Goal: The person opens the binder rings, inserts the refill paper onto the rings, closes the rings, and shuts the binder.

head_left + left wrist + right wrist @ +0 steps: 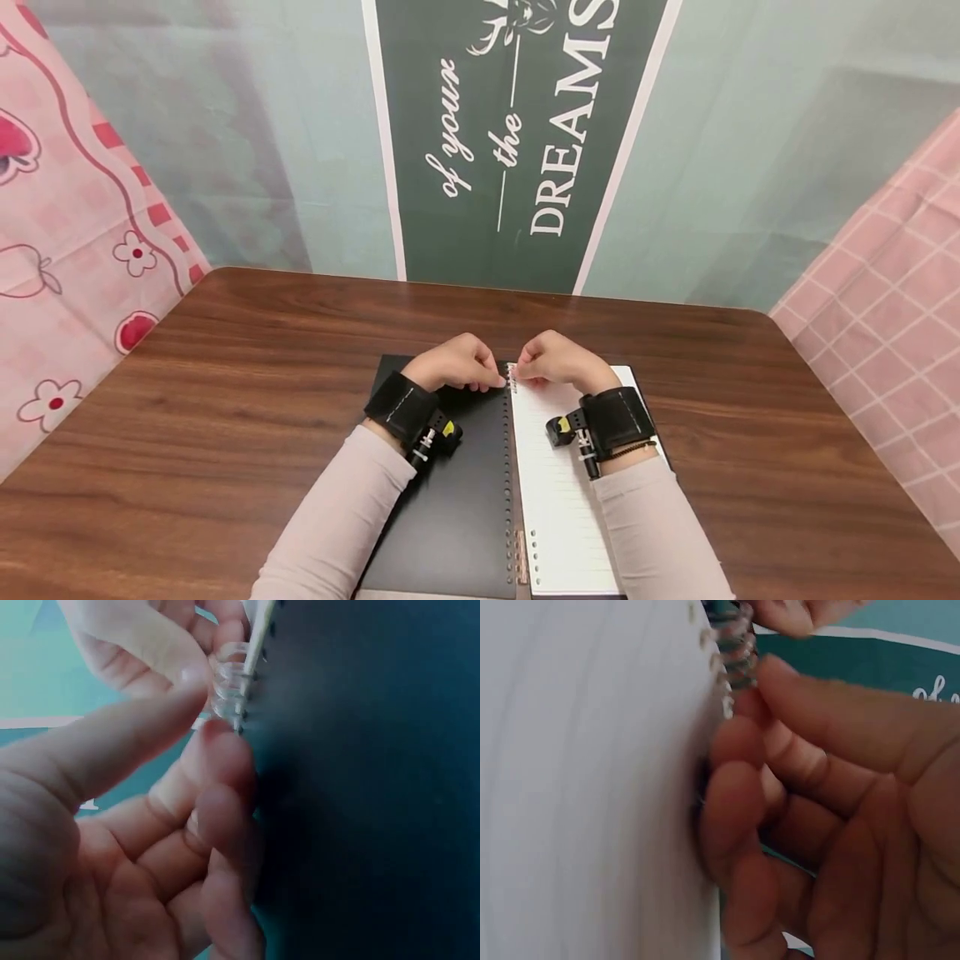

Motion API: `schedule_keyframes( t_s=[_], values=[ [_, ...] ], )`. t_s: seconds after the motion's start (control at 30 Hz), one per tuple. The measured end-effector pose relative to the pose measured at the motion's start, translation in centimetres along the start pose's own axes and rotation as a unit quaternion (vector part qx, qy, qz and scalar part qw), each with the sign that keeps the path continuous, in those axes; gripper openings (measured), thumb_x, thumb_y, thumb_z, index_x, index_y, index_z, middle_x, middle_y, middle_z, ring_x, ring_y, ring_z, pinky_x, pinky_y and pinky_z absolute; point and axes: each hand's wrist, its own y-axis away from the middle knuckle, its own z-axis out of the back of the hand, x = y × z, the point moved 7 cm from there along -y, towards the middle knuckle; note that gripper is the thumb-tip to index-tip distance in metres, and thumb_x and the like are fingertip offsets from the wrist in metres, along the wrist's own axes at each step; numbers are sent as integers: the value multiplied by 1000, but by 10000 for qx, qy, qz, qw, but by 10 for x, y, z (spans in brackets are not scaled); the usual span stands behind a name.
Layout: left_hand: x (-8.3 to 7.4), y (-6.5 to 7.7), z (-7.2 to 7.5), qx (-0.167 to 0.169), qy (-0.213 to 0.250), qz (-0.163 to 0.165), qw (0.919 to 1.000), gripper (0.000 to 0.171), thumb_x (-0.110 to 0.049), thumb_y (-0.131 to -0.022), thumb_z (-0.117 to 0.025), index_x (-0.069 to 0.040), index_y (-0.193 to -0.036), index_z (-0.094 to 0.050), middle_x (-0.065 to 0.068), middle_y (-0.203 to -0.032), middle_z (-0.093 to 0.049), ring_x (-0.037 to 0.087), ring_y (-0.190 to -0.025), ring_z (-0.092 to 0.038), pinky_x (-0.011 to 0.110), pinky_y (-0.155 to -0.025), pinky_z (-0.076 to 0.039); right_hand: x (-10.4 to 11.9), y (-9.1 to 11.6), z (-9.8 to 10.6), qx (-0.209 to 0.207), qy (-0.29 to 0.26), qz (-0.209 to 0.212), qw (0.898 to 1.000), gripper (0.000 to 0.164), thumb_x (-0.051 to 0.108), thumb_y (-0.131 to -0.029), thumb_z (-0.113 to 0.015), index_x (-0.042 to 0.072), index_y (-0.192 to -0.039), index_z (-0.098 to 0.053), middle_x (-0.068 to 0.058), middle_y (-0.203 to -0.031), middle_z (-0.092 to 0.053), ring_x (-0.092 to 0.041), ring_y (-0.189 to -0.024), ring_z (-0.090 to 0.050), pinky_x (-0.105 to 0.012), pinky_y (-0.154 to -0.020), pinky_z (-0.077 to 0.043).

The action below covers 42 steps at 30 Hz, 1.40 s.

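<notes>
An open notebook lies on the wooden table, its black cover (457, 525) on the left and white lined pages (562, 500) on the right. Punched holes line both inner edges. At the far end of the spine, my left hand (457, 362) pinches the clear binder rings (229, 682) between thumb and fingertips. From the page side, my right hand (558, 362) pinches the same rings (739, 649) with thumb and index finger. Whether the rings are fully closed cannot be told, as fingers hide part of them.
Another short clear ring strip (522, 557) lies at the near end of the spine, between cover and pages. The brown wooden table (187, 433) extends to both sides. A green wall hanging (487, 250) with white lettering hangs behind it.
</notes>
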Motion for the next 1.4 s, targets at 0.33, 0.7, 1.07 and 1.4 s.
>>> schedule_keyframes(
  t_s=[0.33, 0.7, 1.07, 1.4],
  values=[
    [-5, -1, -4, -108, -618, -168, 9979, 15, -11, -79, -79, -6, -67, -72, -6, -55, -56, 8, -54, -46, 21, -51, -34, 4, 3, -6, 694, 507, 170, 9962, 11, 6, -84, -71, 4, -73, -67, 6, -59, -49, -10, -59, -44, -23, -57, -34],
    [-4, -1, -3, -94, -685, -133, 9975, 14, -12, -83, -75, -7, -71, -74, -7, -57, -57, 8, -56, -45, 21, -52, -34, 3, 1, -8, 690, 505, 223, 9961, 14, 6, -85, -71, 4, -72, -67, 6, -59, -48, -9, -59, -43, -23, -57, -33],
    [-3, -3, -1, -147, -535, -204, 9983, 13, -12, -83, -75, -5, -72, -75, -7, -56, -59, 7, -54, -45, 20, -50, -32, 6, -1, -8, 677, 563, 215, 9959, 13, 4, -84, -70, 3, -72, -67, 7, -57, -48, -8, -57, -43, -22, -56, -34],
    [-3, -3, -2, -164, -541, -195, 9982, 13, -12, -81, -75, -6, -69, -74, -7, -55, -58, 6, -53, -45, 19, -49, -32, 5, -2, -9, 671, 430, 239, 9965, 13, 4, -86, -71, 1, -74, -67, 7, -57, -47, -8, -57, -41, -22, -56, -32]
  ],
)
